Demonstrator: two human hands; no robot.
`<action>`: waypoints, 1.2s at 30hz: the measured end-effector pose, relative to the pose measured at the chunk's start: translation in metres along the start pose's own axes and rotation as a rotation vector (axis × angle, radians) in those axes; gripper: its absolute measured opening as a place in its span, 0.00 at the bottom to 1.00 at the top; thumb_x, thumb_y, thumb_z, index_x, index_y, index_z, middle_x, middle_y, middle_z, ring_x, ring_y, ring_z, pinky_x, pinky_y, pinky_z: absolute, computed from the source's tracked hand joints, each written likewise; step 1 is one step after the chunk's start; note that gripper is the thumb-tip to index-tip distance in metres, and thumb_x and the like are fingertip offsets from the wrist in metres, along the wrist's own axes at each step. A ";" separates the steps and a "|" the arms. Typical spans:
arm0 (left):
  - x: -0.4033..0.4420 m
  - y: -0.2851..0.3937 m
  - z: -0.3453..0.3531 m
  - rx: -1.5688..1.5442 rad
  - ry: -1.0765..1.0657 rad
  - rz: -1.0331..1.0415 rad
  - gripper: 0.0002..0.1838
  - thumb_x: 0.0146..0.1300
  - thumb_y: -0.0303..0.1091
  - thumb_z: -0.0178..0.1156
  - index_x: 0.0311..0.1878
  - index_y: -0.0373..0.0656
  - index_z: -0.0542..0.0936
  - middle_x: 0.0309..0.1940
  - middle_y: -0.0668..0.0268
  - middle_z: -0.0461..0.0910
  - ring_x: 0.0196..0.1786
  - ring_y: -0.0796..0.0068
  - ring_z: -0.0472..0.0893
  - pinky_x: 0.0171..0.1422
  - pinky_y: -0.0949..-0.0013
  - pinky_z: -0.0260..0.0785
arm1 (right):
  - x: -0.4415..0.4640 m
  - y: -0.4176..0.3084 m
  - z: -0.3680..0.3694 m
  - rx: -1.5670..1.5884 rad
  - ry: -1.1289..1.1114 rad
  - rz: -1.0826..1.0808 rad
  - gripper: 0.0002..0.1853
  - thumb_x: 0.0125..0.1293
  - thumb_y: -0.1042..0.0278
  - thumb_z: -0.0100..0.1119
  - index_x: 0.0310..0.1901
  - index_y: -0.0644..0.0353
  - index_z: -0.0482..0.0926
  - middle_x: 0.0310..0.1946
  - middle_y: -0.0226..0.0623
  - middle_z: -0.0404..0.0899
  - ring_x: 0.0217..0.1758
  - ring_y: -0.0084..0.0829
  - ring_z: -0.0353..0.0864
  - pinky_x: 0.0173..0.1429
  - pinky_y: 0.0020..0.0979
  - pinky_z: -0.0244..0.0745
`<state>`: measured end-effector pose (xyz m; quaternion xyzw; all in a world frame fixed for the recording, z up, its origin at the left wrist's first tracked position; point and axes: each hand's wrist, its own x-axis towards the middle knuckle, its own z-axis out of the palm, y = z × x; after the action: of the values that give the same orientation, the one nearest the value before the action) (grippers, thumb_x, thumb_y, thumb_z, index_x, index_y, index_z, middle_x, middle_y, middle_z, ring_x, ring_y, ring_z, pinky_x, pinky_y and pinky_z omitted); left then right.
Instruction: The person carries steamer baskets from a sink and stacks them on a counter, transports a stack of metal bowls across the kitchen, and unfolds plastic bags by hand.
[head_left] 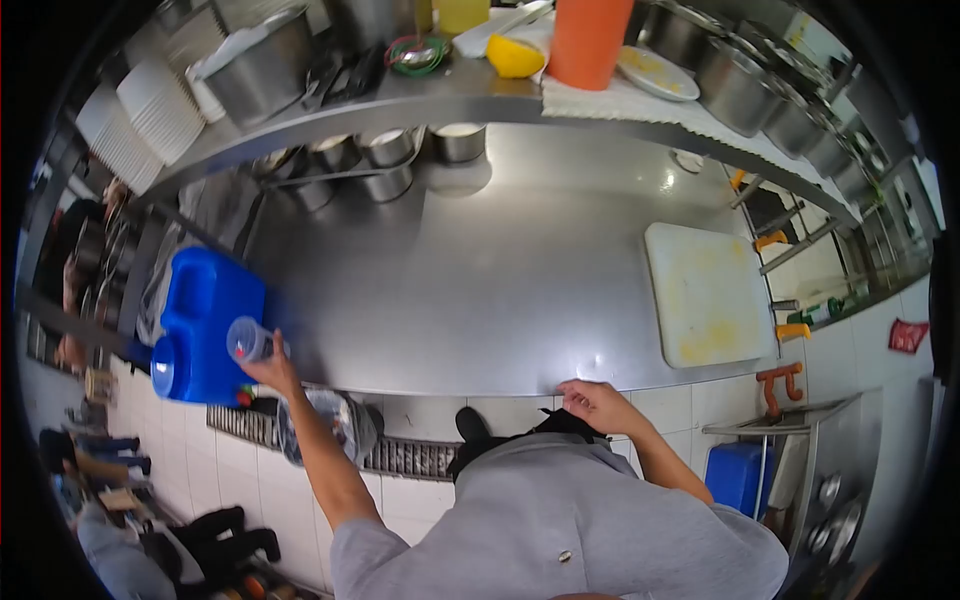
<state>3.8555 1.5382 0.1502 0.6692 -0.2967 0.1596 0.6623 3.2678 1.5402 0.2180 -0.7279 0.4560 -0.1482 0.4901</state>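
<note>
My left hand (272, 368) is closed around a clear plastic cup (248, 341), which it holds tilted in front of a blue jerrycan (212, 318). Something small and red shows at the cup, too small to make out. The jerrycan stands at the left end of the steel table (480, 300), its pale cap toward the front. By the table's front edge, my right hand (597, 408) hangs with its fingers loosely bent and somewhat apart. Nothing shows in it. To its right and further back lies a stained white cutting board (708, 295).
A steel shelf (390, 118) crosses above the table's back, carrying pots, stacked white containers and an orange container (590, 45). Steel pots (460, 143) sit beneath it. Below the front edge stands a lined bin (325, 430). Other people (150, 545) are at the lower left.
</note>
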 end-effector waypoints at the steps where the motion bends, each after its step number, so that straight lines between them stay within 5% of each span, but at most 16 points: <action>1: -0.003 -0.001 0.008 -0.027 -0.006 0.006 0.46 0.43 0.41 0.81 0.62 0.28 0.68 0.59 0.47 0.73 0.61 0.52 0.74 0.68 0.57 0.63 | -0.002 -0.001 0.008 0.017 0.020 0.038 0.15 0.67 0.68 0.59 0.53 0.63 0.77 0.35 0.42 0.84 0.38 0.35 0.84 0.45 0.32 0.78; 3: -0.003 -0.003 0.006 0.264 0.152 -0.160 0.45 0.45 0.39 0.80 0.63 0.29 0.67 0.59 0.49 0.73 0.60 0.54 0.74 0.68 0.58 0.63 | -0.005 -0.003 0.018 -0.023 0.043 0.067 0.15 0.67 0.67 0.59 0.53 0.63 0.77 0.35 0.42 0.84 0.39 0.37 0.84 0.46 0.32 0.78; 7: -0.014 0.004 0.013 0.138 -0.038 -0.180 0.44 0.46 0.38 0.79 0.63 0.30 0.67 0.58 0.48 0.74 0.60 0.55 0.75 0.68 0.59 0.64 | -0.014 0.006 0.035 0.044 0.081 0.132 0.15 0.67 0.66 0.58 0.53 0.62 0.77 0.35 0.44 0.84 0.39 0.38 0.84 0.47 0.33 0.78; 9: -0.032 0.060 0.015 0.105 -0.227 -0.043 0.42 0.46 0.35 0.79 0.63 0.31 0.67 0.57 0.48 0.74 0.59 0.57 0.75 0.65 0.59 0.67 | -0.007 -0.002 0.037 0.043 0.073 0.083 0.15 0.67 0.65 0.58 0.52 0.63 0.77 0.35 0.44 0.84 0.39 0.39 0.84 0.46 0.34 0.78; 11: -0.051 0.086 0.029 -0.278 -0.367 -0.192 0.42 0.46 0.32 0.78 0.63 0.32 0.68 0.55 0.50 0.75 0.57 0.61 0.77 0.60 0.61 0.71 | -0.001 -0.009 0.039 0.072 0.101 0.064 0.15 0.67 0.65 0.58 0.52 0.64 0.77 0.35 0.45 0.84 0.39 0.39 0.84 0.46 0.34 0.78; 15: -0.044 0.205 0.043 -0.385 -0.734 -0.211 0.41 0.45 0.29 0.78 0.63 0.32 0.68 0.52 0.58 0.77 0.51 0.69 0.78 0.56 0.68 0.72 | 0.000 -0.012 0.024 0.063 0.104 0.042 0.16 0.67 0.65 0.58 0.52 0.64 0.77 0.36 0.47 0.84 0.39 0.40 0.85 0.47 0.35 0.78; 17: -0.030 0.286 0.050 -0.474 -0.748 -0.104 0.40 0.45 0.28 0.77 0.62 0.32 0.69 0.52 0.60 0.78 0.52 0.72 0.78 0.56 0.68 0.72 | -0.004 -0.004 0.016 0.058 0.104 0.029 0.16 0.67 0.65 0.58 0.52 0.64 0.77 0.36 0.47 0.84 0.39 0.40 0.85 0.47 0.35 0.78; 22: 0.020 0.420 0.097 -0.666 -0.706 0.189 0.38 0.48 0.32 0.77 0.61 0.34 0.69 0.51 0.59 0.78 0.51 0.71 0.79 0.56 0.68 0.72 | -0.020 0.016 -0.001 0.073 0.173 0.020 0.15 0.67 0.69 0.59 0.53 0.63 0.77 0.37 0.42 0.85 0.39 0.32 0.84 0.47 0.31 0.78; 25: 0.037 0.475 0.137 -0.658 -0.700 0.269 0.32 0.50 0.31 0.76 0.56 0.33 0.70 0.50 0.57 0.79 0.48 0.71 0.80 0.53 0.66 0.74 | -0.038 0.028 -0.010 0.141 0.217 0.027 0.16 0.66 0.67 0.59 0.53 0.64 0.77 0.34 0.46 0.84 0.38 0.36 0.85 0.45 0.32 0.79; 28: 0.047 0.475 0.193 -0.620 -0.683 0.298 0.32 0.49 0.38 0.76 0.52 0.32 0.72 0.49 0.55 0.79 0.47 0.69 0.80 0.50 0.64 0.74 | -0.056 0.053 -0.015 0.126 0.229 0.044 0.16 0.66 0.68 0.59 0.53 0.64 0.76 0.34 0.45 0.83 0.36 0.33 0.84 0.44 0.31 0.79; 34: 0.035 0.435 0.238 0.102 -0.502 0.367 0.40 0.47 0.56 0.75 0.50 0.29 0.73 0.41 0.46 0.76 0.46 0.53 0.75 0.49 0.55 0.70 | -0.088 0.095 -0.030 0.209 0.278 0.059 0.16 0.67 0.70 0.58 0.54 0.65 0.76 0.34 0.40 0.83 0.36 0.29 0.82 0.43 0.29 0.78; 36: 0.013 0.419 0.241 0.170 -0.128 0.653 0.41 0.51 0.50 0.74 0.60 0.31 0.69 0.47 0.49 0.73 0.51 0.50 0.72 0.61 0.57 0.65 | -0.092 0.105 -0.036 0.200 0.246 0.108 0.15 0.66 0.72 0.58 0.53 0.66 0.77 0.34 0.38 0.83 0.37 0.26 0.81 0.44 0.28 0.77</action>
<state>3.5674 1.3222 0.4728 0.6003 -0.5219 0.3449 0.4983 3.1395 1.5831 0.1675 -0.6265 0.5340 -0.2543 0.5077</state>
